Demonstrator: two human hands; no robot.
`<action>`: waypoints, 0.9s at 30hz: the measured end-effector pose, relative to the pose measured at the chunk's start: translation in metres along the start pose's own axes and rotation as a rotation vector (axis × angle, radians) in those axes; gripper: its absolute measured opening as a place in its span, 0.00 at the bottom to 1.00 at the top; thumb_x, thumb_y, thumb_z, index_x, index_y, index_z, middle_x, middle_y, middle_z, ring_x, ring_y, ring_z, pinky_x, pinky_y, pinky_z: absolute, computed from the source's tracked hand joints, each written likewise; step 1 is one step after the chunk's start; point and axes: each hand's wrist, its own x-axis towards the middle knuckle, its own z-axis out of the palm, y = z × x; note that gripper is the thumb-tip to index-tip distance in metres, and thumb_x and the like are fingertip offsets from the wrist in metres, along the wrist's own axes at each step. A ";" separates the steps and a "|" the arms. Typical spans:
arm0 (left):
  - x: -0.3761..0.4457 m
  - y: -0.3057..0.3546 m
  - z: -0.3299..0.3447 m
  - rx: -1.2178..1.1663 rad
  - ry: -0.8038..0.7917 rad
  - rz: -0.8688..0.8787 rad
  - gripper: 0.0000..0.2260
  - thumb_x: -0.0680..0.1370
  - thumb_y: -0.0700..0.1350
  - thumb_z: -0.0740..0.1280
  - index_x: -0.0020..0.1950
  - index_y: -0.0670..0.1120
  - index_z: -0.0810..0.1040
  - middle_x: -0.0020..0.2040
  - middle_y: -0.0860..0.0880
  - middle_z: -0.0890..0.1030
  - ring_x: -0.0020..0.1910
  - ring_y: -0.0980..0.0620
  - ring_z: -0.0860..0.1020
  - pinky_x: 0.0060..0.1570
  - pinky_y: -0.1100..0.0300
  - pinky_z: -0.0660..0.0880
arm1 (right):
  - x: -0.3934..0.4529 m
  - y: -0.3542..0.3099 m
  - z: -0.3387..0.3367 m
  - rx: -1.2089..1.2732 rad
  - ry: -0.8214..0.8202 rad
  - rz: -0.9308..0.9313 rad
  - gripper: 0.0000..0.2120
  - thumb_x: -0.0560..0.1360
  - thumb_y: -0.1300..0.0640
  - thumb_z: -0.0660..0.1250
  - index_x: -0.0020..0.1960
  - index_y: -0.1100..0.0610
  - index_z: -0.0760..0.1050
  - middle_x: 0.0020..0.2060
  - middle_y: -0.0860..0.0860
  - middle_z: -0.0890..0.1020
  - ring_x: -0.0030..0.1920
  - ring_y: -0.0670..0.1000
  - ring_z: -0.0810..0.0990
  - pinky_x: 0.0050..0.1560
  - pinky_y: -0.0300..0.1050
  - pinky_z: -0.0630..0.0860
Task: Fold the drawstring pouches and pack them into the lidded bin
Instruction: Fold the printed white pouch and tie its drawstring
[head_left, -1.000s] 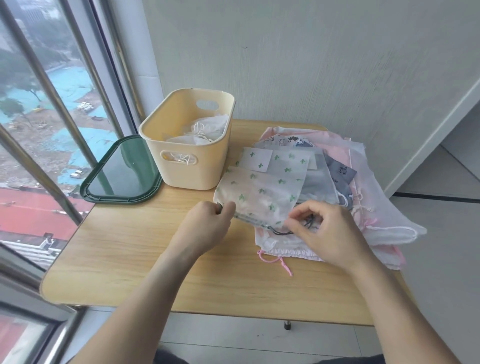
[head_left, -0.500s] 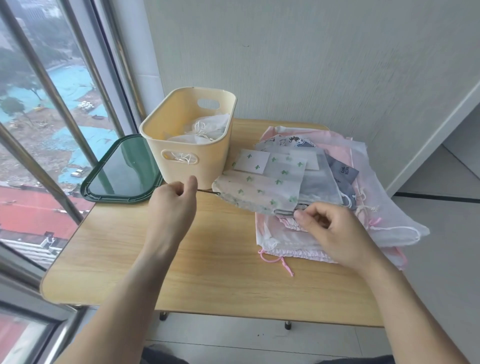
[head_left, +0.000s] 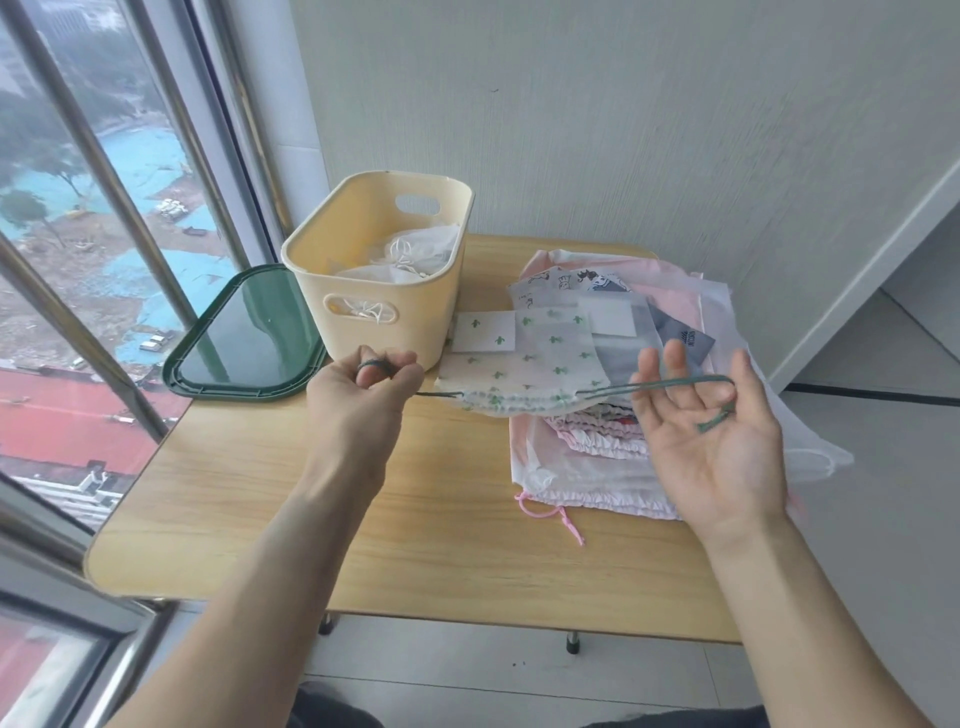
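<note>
A white pouch with green cactus print (head_left: 524, 364) lies on top of the pile of pouches (head_left: 613, 447) at the table's right side, its mouth gathered tight. Its dark green drawstring (head_left: 675, 385) is stretched out to both sides. My left hand (head_left: 358, 400) grips the left end, with the cord looped round a fingertip. My right hand (head_left: 711, 436) is palm up with fingers spread; the right end of the cord runs across the fingers and hooks over the thumb, its tip dangling over the palm. The cream bin (head_left: 379, 291) stands behind, holding white folded pouches.
The dark green lid (head_left: 249, 338) lies flat at the table's left rear corner, next to the bin and the window bars. A pink cord (head_left: 550, 514) trails from the pile onto the wooden table (head_left: 363, 519). A wall rises right behind.
Both hands have moved apart, left hand leftward and right hand rightward, drawing the green cord out and cinching the cactus pouch's mouth. The right hand went from pinching to spread.
</note>
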 end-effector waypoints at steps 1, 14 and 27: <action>-0.003 0.001 0.002 -0.002 -0.033 0.037 0.25 0.75 0.31 0.70 0.22 0.50 0.71 0.42 0.47 0.78 0.43 0.56 0.78 0.49 0.67 0.73 | -0.002 0.004 0.004 0.032 -0.020 -0.004 0.21 0.81 0.46 0.63 0.31 0.52 0.70 0.46 0.51 0.84 0.57 0.53 0.84 0.58 0.49 0.78; -0.019 -0.004 0.015 0.261 -0.445 0.115 0.20 0.81 0.49 0.66 0.33 0.47 0.61 0.26 0.50 0.68 0.25 0.53 0.64 0.27 0.65 0.64 | -0.005 0.029 0.003 -0.847 -0.144 -0.263 0.13 0.84 0.56 0.60 0.43 0.60 0.73 0.31 0.50 0.71 0.26 0.46 0.62 0.25 0.40 0.58; -0.006 -0.012 0.012 0.927 -0.410 0.444 0.21 0.80 0.52 0.65 0.31 0.48 0.62 0.25 0.53 0.66 0.27 0.50 0.65 0.29 0.55 0.64 | -0.006 0.014 -0.011 -1.604 -0.408 -0.267 0.08 0.80 0.52 0.67 0.43 0.53 0.78 0.35 0.50 0.82 0.37 0.51 0.81 0.42 0.48 0.77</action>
